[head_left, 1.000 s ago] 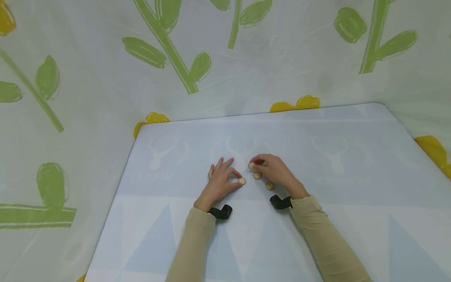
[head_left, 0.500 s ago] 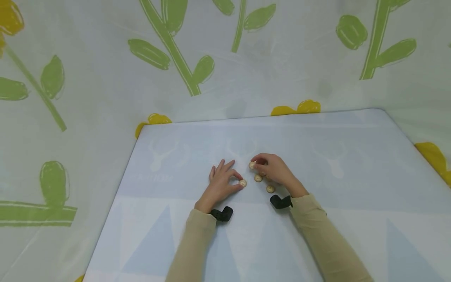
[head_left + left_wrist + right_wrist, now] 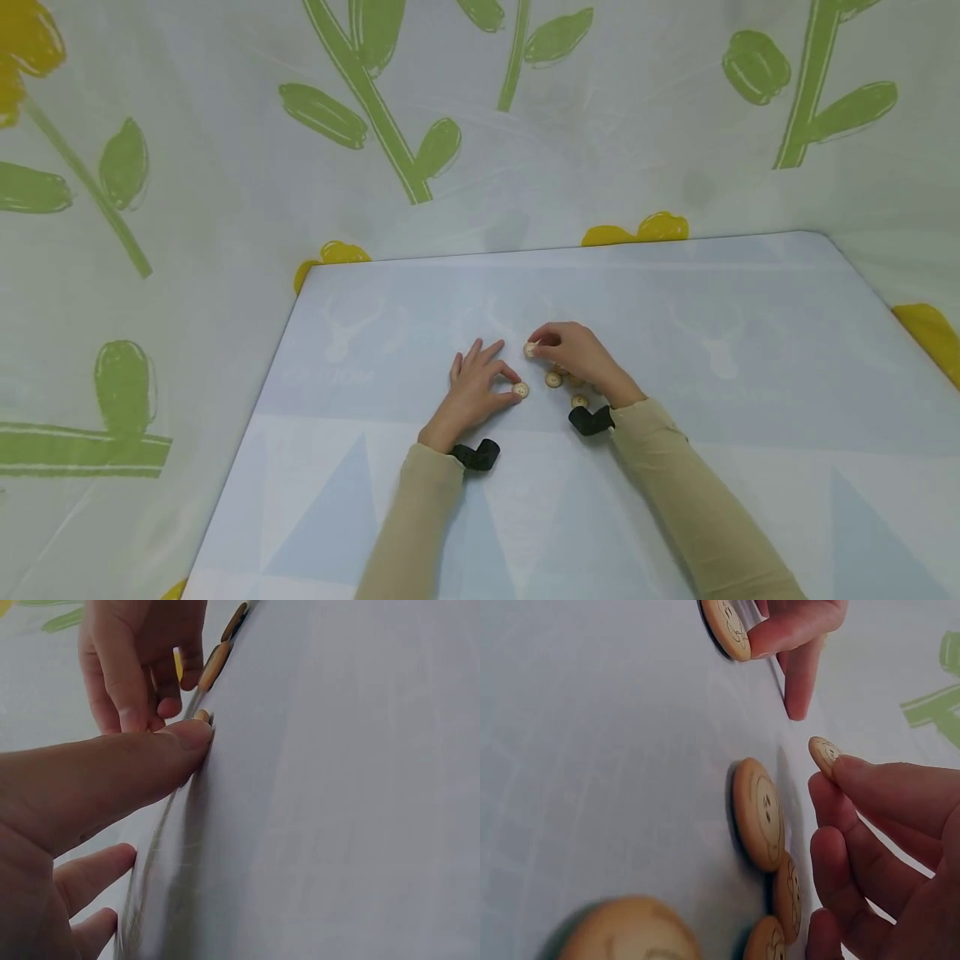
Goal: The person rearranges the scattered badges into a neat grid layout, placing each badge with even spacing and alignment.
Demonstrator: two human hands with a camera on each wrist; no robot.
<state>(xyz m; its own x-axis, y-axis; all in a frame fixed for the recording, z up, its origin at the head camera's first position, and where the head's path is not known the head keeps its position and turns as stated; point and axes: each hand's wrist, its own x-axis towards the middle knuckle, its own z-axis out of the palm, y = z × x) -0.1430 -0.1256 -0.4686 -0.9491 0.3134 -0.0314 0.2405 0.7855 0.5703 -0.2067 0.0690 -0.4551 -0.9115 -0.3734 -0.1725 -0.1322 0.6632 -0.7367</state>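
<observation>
My left hand [image 3: 472,392] pinches a small round wooden disc [image 3: 521,389] between thumb and forefinger, the other fingers spread over the tabletop. In the right wrist view, line drawing marks the top of that disc [image 3: 726,630], which lies almost flat. Just beyond and to the right, my right hand [image 3: 581,358] holds a similar disc [image 3: 825,755] by its edge between thumb and fingertips, raised off the cloth and tilted. Under and beside the right hand lie several more wooden discs, one of them [image 3: 759,814] bearing a drawn smiling face. The right hand partly covers this group in the head view.
A pale blue and white patterned cloth [image 3: 420,333] covers the table. One loose disc [image 3: 580,401] lies beside the black wrist mount [image 3: 591,421] on the right arm. Behind the table hangs a white curtain [image 3: 247,167] printed with green stems and leaves.
My right hand has shifted slightly left with its disc, toward the left hand. The left hand keeps its pinch in about the same place. The head view has moved a little.
</observation>
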